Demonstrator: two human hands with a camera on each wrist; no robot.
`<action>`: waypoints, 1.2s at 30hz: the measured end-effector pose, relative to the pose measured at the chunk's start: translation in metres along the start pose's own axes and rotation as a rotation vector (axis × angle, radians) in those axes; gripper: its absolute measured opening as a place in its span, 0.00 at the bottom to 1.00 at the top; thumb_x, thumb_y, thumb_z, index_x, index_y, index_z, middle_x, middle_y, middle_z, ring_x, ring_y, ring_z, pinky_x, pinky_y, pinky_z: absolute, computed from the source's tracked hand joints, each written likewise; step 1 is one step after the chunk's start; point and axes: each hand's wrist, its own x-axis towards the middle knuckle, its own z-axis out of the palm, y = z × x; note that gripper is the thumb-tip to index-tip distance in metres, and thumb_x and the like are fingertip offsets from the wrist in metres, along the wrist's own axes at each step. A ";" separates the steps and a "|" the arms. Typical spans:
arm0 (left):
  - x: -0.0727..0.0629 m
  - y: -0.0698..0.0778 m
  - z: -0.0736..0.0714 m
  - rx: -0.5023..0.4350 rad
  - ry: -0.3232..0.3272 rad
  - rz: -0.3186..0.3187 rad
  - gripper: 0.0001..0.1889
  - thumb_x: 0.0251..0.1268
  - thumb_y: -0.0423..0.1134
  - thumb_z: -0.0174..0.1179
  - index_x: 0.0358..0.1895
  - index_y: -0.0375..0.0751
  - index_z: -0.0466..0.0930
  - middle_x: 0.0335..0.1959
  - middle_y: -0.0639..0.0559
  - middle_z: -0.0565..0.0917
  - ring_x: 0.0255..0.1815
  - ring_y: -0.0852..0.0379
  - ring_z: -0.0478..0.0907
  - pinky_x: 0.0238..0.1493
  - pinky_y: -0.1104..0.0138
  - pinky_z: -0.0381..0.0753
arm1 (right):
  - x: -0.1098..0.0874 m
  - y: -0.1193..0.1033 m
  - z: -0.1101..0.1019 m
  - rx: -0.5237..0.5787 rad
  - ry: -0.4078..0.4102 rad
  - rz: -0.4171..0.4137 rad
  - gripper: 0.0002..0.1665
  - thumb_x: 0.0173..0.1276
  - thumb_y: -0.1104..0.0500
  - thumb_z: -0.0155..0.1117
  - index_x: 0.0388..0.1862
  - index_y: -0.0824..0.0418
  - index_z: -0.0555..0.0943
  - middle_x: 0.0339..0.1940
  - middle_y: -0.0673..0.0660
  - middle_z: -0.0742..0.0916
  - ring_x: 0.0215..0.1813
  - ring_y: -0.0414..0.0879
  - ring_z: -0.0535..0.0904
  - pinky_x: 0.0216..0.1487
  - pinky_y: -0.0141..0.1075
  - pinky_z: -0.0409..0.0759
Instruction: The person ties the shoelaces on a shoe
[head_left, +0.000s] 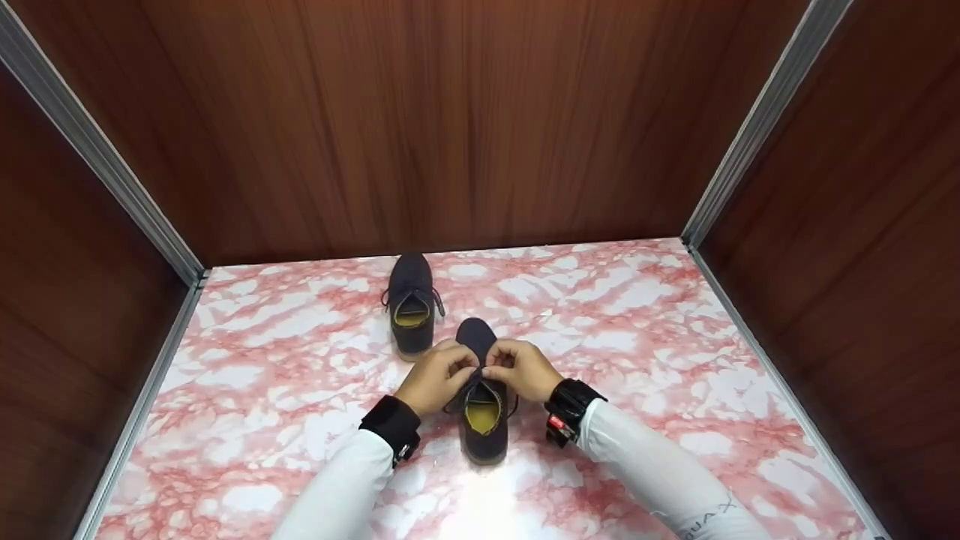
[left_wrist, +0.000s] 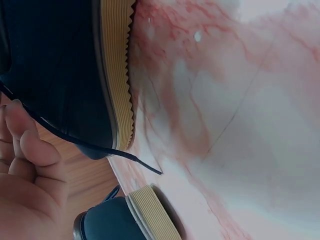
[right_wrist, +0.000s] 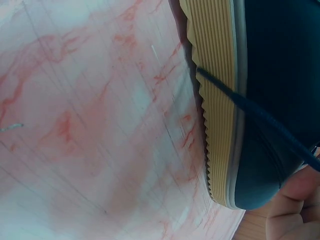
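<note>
A dark navy lace-up shoe (head_left: 485, 448) with a yellow lining stands on the tabletop, toe pointing away. Over its lacing my left hand (head_left: 439, 377) and right hand (head_left: 531, 371) meet from either side, with thumbs and fingertips pinching the laces. In the left wrist view a loose end of the dark shoelace (left_wrist: 95, 147) trails past the ribbed tan sole (left_wrist: 117, 75). The right wrist view has another shoelace end (right_wrist: 265, 117) hanging across the shoe's side, beside the right fingers (right_wrist: 301, 184). The knot area is mostly hidden by the fingertips.
The matching shoe (head_left: 410, 276), its laces hanging at both sides, stands farther back and to the left. Brown wood-grain panels (head_left: 450, 135) with metal edge strips (head_left: 761, 120) wall in the red-and-white marbled tabletop (head_left: 637, 337) at the back and both sides.
</note>
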 end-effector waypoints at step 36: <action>-0.008 0.000 0.015 -0.047 0.134 -0.096 0.05 0.62 0.32 0.63 0.32 0.44 0.77 0.26 0.60 0.74 0.30 0.65 0.70 0.35 0.73 0.71 | -0.021 -0.002 -0.021 0.070 -0.240 0.080 0.03 0.67 0.64 0.68 0.35 0.64 0.85 0.28 0.43 0.85 0.31 0.33 0.79 0.35 0.26 0.79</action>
